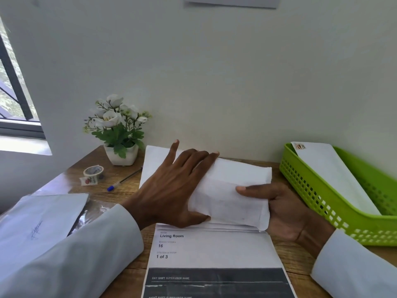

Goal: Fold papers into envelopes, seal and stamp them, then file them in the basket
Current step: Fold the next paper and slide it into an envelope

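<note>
A roll of sticker tape [93,171] and a blue-capped pen [124,179] are seen on the wooden desk [300,257]. The white envelope [232,196] is pressed by the left hand [171,186], fingers flat. Its right end is pinched by the right hand [277,209]. A stamped envelope [330,173] lies in the green basket [311,190].

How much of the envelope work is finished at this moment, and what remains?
Done: one white stamped envelope lies in the green plastic basket. In hand: the right hand grips a folded white paper while the left hand presses it flat. Left: sealing, stamping and filing; the patterned tape roll waits beside.
</note>
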`<state>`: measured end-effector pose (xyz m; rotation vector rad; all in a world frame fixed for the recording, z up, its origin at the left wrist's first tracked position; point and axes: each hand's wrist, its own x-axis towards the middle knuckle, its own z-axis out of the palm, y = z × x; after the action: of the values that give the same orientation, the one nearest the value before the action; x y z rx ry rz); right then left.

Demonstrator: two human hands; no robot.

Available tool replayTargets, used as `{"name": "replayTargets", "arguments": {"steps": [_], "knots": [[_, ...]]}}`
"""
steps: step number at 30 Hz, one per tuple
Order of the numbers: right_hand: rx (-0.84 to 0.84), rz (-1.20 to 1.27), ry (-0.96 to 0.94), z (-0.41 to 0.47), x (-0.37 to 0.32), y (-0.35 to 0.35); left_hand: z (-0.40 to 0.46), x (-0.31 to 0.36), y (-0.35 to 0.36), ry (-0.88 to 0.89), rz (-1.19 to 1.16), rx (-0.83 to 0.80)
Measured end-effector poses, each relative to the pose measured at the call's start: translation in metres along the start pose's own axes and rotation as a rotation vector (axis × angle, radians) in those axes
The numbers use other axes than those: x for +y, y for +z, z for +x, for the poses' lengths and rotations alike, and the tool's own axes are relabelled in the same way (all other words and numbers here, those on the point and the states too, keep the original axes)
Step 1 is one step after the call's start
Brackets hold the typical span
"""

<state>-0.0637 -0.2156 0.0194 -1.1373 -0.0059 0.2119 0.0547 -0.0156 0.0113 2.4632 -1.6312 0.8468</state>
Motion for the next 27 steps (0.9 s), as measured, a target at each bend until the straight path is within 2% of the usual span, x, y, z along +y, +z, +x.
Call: {"name": "replayTargets", "arguments": {"steps": [8,11,14,17,19,22,24,27], "knots": [[0.041,0.037,-0.044,0.003,-0.002,-0.006,-0.001,-0.010,-0.005,-0.005,-0.016,0.002],[-0.028,-0.059,-0.164,0.003,-0.011,-0.009,-0.003,-0.022,-0.010,-0.014,0.013,0.006],[0.114,-0.164,-0.311,0.004,-0.019,-0.016,-0.008,-0.039,-0.015,-0.029,0.004,-0.013],[0.369,-0.537,-0.363,0.008,-0.013,-0.023,-0.015,-0.053,-0.013,-0.053,-0.047,-0.058],[0.445,-0.888,-0.371,0.013,-0.003,-0.027,-0.017,-0.057,-0.009,-0.065,-0.091,-0.086],[0.309,-1.288,-0.303,0.021,0.012,-0.026,-0.019,-0.057,-0.004,-0.071,-0.138,-0.116],[0.238,-1.434,-0.195,0.023,0.017,-0.020,-0.019,-0.058,-0.003,-0.075,-0.151,-0.121],[0.205,-1.585,-0.131,0.023,0.020,-0.015,-0.020,-0.060,-0.002,-0.083,-0.160,-0.124]]}}
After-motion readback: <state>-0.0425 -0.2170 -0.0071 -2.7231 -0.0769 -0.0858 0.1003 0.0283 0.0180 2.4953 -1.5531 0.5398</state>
